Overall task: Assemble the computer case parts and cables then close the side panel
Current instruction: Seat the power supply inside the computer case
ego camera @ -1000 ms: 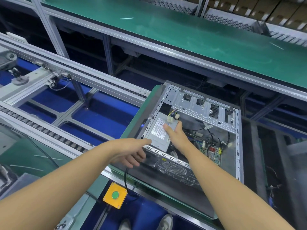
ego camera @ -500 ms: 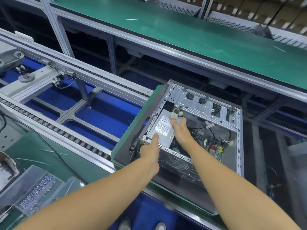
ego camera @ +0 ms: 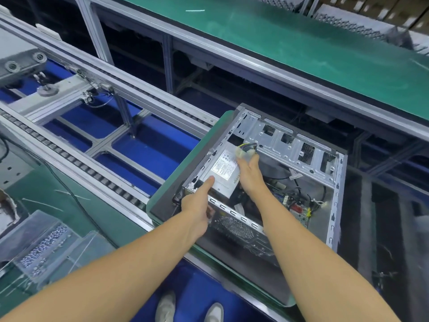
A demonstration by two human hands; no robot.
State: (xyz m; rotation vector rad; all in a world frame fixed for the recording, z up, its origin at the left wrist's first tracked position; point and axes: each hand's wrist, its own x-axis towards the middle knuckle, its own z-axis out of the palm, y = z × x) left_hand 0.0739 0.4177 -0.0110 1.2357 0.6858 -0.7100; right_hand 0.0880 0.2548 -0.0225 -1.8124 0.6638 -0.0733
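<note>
An open computer case (ego camera: 334,201) lies on its side on a green pallet (ego camera: 199,149). A grey power supply (ego camera: 224,170) with a white label sits in the case's near left corner. My left hand (ego camera: 197,205) grips the case's near rim, its thumb pressing on the power supply's top. My right hand (ego camera: 249,173) rests on the power supply's right side, fingers by the white cable connectors (ego camera: 243,154) with yellow and black wires. A green motherboard (ego camera: 294,205) with loose cables lies deeper in the case.
A roller conveyor (ego camera: 92,163) runs left of the pallet over blue flooring. A long green workbench (ego camera: 301,49) stands behind the case. Clear plastic bins of screws (ego camera: 44,249) sit at the lower left. My shoes (ego camera: 190,307) show below.
My left hand left the case's outer edge, took hold of the near rim and put its thumb on the power supply. My right hand slid slightly further along the power supply.
</note>
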